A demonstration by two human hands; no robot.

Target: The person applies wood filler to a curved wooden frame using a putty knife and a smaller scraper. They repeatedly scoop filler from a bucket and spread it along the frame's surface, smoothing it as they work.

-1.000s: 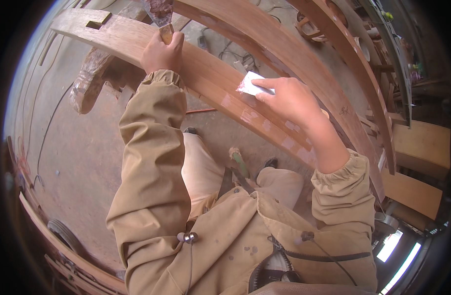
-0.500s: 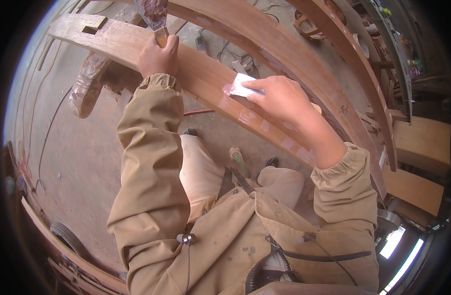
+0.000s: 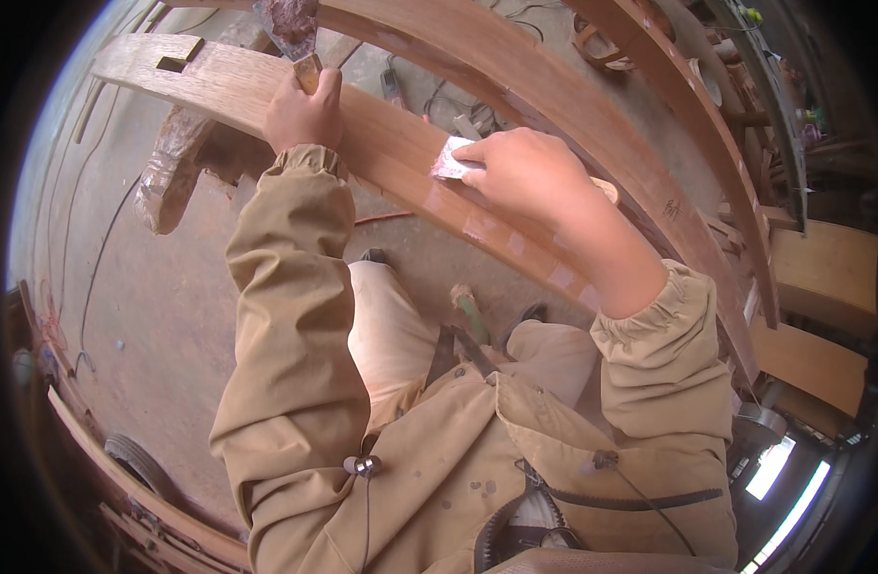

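Observation:
My left hand [image 3: 303, 110] is closed round the wooden handle of a putty knife [image 3: 288, 29], whose blade carries a lump of pinkish-brown filler. That hand rests over a long curved wooden beam [image 3: 391, 134] with a notch cut near its far left end. In my right hand [image 3: 535, 177] is a scraper [image 3: 450, 159], its pale blade smeared with pink filler and set against the beam's upper face. The end of its handle shows past my wrist. Several pink filler patches [image 3: 481, 226] dot the beam's near side, below my right hand.
More curved wooden beams [image 3: 554, 105] run alongside on the far side and right. A lumpy, wrapped support [image 3: 166, 187] sits under the beam at left. Cables and a tool [image 3: 392, 88] lie on the floor beyond. Brown panels [image 3: 822, 277] stand at right, a tyre [image 3: 138, 464] at lower left.
My right hand has shifted slightly left and away from me along the beam, and the scraper's blade has tilted, showing more filler. My left hand has barely moved.

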